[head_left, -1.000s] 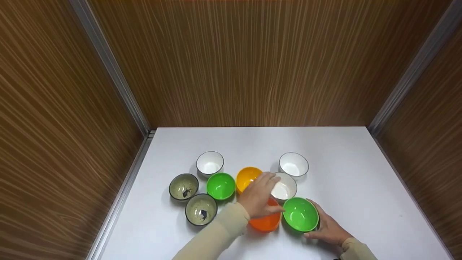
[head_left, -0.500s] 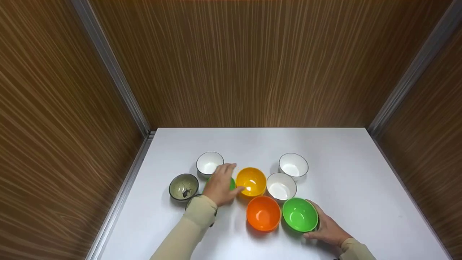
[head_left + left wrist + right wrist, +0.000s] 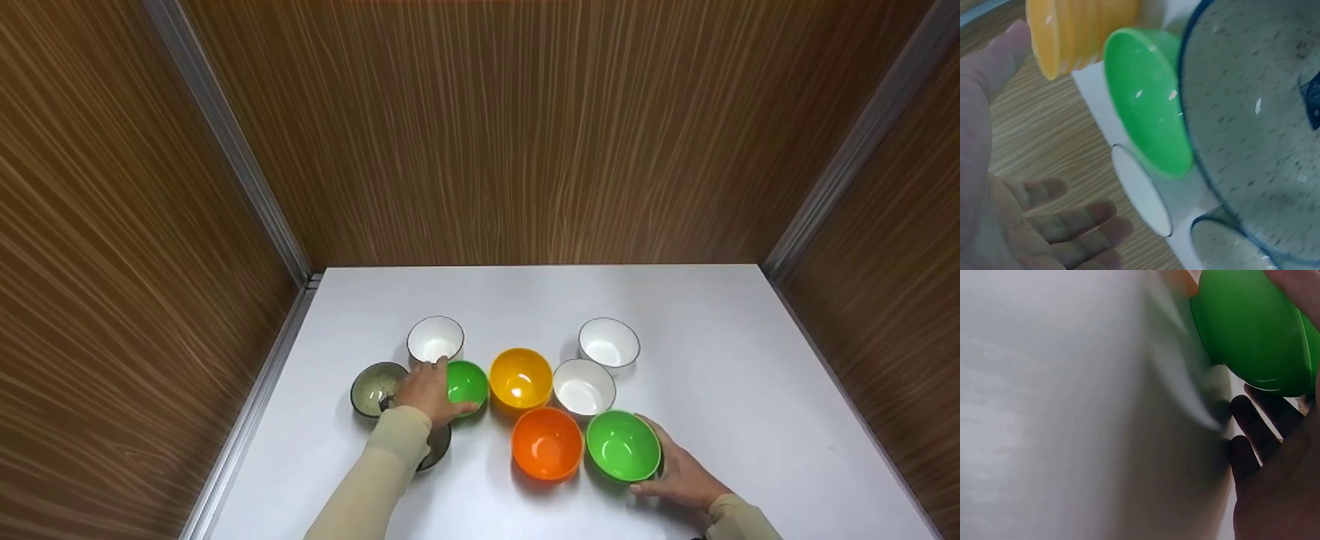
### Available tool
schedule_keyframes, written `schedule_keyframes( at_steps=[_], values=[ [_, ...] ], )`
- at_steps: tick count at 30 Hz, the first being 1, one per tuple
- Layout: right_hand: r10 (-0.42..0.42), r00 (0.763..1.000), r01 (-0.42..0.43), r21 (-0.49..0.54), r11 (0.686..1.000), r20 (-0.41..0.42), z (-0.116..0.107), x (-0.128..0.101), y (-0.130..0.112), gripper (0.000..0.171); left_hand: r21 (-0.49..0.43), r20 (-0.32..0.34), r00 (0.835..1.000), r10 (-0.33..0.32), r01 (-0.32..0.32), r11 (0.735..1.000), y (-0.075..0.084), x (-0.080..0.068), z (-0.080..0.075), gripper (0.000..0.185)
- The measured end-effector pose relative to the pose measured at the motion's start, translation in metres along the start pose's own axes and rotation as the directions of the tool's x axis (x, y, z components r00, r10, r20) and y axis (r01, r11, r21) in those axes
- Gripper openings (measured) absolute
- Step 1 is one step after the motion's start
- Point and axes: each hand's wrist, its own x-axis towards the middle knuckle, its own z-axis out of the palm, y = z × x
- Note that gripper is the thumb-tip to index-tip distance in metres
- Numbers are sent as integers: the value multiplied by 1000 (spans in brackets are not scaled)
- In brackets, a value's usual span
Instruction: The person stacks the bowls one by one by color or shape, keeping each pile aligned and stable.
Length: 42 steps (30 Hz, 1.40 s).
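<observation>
1. The left hand (image 3: 425, 390) has swung leftward from the orange bowl (image 3: 547, 443), past the yellow bowl (image 3: 520, 377), and now settles over the small green bowl (image 3: 466, 382), its grip spread open, not yet clasping.
2. The right hand (image 3: 681, 474) stays cupped around the large green bowl (image 3: 624, 445) at the near right, fingers curled on its wall.
3. So the work appears to have turned to the small green bowl.
4. Three white bowls and two speckled bowls (image 3: 373, 388) share the white surface (image 3: 750, 375), boxed in by wood-grain walls (image 3: 525, 135).
</observation>
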Motion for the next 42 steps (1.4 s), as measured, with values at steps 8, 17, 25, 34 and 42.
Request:
schedule_keyframes(
  at_steps=[8,17,25,34,42],
  values=[
    [3,1000,-3,-11,1000,-8,1,-3,-19,117,39,28,997,-67,66,997,-1,6,21,106],
    [-13,1000,13,-15,1000,4,1,1,5,118,29,39,995,-97,96,995,-5,12,33,111],
    [25,1000,-25,-23,999,16,3,-1,8,120,55,83,991,-109,104,993,-8,10,42,114],
    [-2,1000,2,-25,1000,14,3,-3,9,119,61,79,991,-105,100,993,-6,13,48,114],
    [4,1000,-4,-10,1000,2,1,-1,8,119,24,30,996,-81,80,996,-6,18,50,108]
  ],
)
